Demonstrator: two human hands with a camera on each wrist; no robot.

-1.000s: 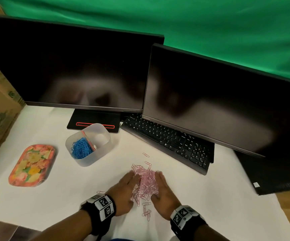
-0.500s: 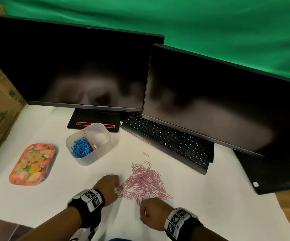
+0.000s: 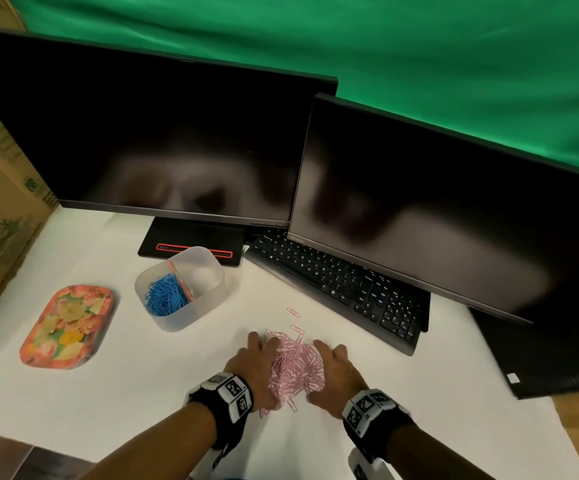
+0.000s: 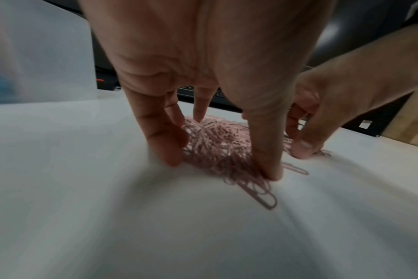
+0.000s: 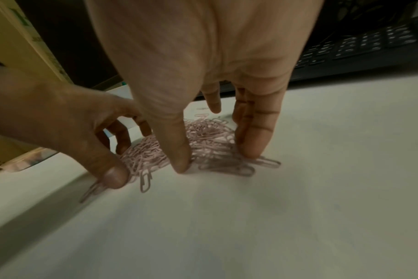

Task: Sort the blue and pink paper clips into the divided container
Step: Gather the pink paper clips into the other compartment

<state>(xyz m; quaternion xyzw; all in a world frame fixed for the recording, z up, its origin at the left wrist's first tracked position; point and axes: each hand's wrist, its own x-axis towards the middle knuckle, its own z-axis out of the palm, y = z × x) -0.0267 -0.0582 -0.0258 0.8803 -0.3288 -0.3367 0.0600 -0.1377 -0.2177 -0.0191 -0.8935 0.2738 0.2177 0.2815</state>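
A heap of pink paper clips (image 3: 296, 368) lies on the white table in front of me. My left hand (image 3: 257, 362) presses against its left side and my right hand (image 3: 333, 372) against its right side, fingers extended down onto the table. In the left wrist view the fingers (image 4: 160, 136) and thumb bracket the heap (image 4: 217, 143). The right wrist view shows the same around the heap (image 5: 210, 143). Two stray pink clips (image 3: 293, 312) lie just beyond. The translucent divided container (image 3: 212, 296) stands at the left, with blue clips (image 3: 165, 297) in its left compartment.
A flowered tray (image 3: 68, 327) lies at the far left. A black keyboard (image 3: 336, 282) runs behind the heap under the right monitor (image 3: 437, 220). The left monitor's stand (image 3: 191, 240) sits behind the container. A cardboard box (image 3: 0, 209) borders the left edge.
Half a second ago both hands were pulled back toward me with curled fingers and the heap lay spread. Now they have come forward and press it together from both sides.
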